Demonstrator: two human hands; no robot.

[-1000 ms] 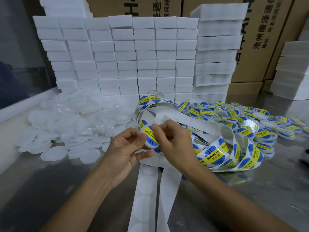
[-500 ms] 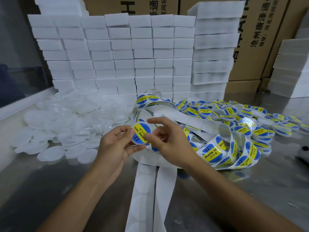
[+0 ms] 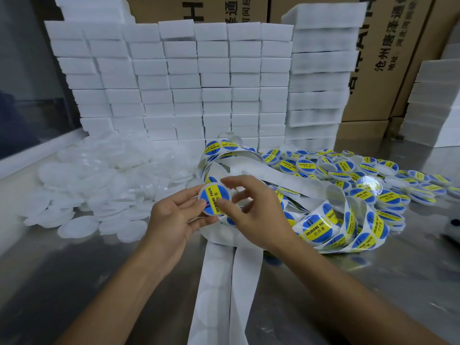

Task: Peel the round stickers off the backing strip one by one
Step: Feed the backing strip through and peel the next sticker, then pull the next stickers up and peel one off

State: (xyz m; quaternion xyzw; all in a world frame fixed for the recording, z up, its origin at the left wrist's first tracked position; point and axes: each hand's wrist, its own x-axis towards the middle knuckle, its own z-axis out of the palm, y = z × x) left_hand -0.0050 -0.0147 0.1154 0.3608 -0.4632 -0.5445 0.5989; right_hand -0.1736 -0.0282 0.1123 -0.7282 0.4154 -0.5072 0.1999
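Between both hands, sticker now sits flat on a lid.

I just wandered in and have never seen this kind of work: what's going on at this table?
A person is labelling small round lids. The left hand holds a clear lid with a blue-and-yellow sticker on it, and the right hand's thumb presses the sticker down. The backing strip, some stickers still on it, curls over the metal table. Plain lids are piled on the left, labelled lids on the right.
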